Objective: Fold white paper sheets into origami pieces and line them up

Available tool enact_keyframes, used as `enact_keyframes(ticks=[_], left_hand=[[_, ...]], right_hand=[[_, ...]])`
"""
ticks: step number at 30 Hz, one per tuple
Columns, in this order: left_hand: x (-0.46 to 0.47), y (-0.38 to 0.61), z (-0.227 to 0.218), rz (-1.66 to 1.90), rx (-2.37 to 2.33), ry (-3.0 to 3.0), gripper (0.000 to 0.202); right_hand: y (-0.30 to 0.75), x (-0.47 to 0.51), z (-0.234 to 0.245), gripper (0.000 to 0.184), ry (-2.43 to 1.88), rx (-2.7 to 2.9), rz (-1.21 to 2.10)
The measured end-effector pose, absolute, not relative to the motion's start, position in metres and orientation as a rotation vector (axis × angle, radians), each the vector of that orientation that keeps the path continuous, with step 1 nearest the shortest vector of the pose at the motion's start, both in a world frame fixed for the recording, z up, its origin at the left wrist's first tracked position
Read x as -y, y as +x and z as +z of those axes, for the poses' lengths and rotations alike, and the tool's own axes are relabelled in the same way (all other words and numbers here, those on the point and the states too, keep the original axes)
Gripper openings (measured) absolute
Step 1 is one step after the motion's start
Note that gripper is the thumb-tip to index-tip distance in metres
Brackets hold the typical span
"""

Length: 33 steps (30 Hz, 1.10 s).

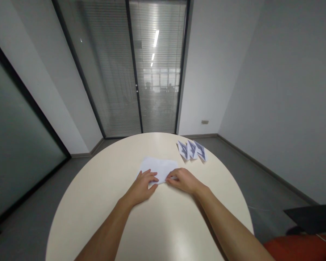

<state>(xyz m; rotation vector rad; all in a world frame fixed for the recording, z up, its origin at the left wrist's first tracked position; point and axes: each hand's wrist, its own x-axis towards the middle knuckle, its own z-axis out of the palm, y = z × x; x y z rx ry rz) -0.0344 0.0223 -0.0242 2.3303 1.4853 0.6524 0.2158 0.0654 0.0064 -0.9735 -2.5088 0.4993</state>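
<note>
A white sheet of paper (pixel 159 167) lies on the round table, its near edge facing me. My left hand (pixel 143 185) rests on the sheet's near left part with the fingers spread and the thumb by the near edge. At the near right corner, my right hand (pixel 184 180) has its thumb and fingertips pinched together on the paper's edge. The fingertips partly hide that corner, so any fold there is hard to make out.
Several folded papers with dark printed patterns (pixel 192 150) overlap in a row at the table's far right. The pale round table (pixel 103 203) has a curved edge. A black flat object (pixel 312 218) and something red (pixel 301 248) are at the lower right, beyond the table.
</note>
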Motion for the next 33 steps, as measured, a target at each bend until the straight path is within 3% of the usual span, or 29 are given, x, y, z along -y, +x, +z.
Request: enact_keyframes(ticks=[4,8,19,25,33], left_hand=[[-0.021,-0.031,-0.018,0.655,-1.435,2.308,0.012],[-0.023,-0.029,-0.019,0.686,-1.416,2.295,0.015],[-0.02,-0.026,-0.012,0.809,-1.392,2.289,0.017],[-0.023,-0.03,-0.021,0.821,-1.404,2.266,0.034],[-0.026,-0.03,-0.026,0.728,-1.42,2.368,0.035]], right_hand=[[0.214,-0.064,0.008,0.024,-0.988,2.498,0.495],[0.213,-0.063,0.008,0.025,-0.99,2.465,0.517],[0.211,-0.068,-0.008,0.052,-1.119,2.292,0.486],[0.211,-0.071,-0.014,0.053,-1.015,2.321,0.428],[0.209,-0.072,-0.01,0.057,-0.978,2.385,0.302]])
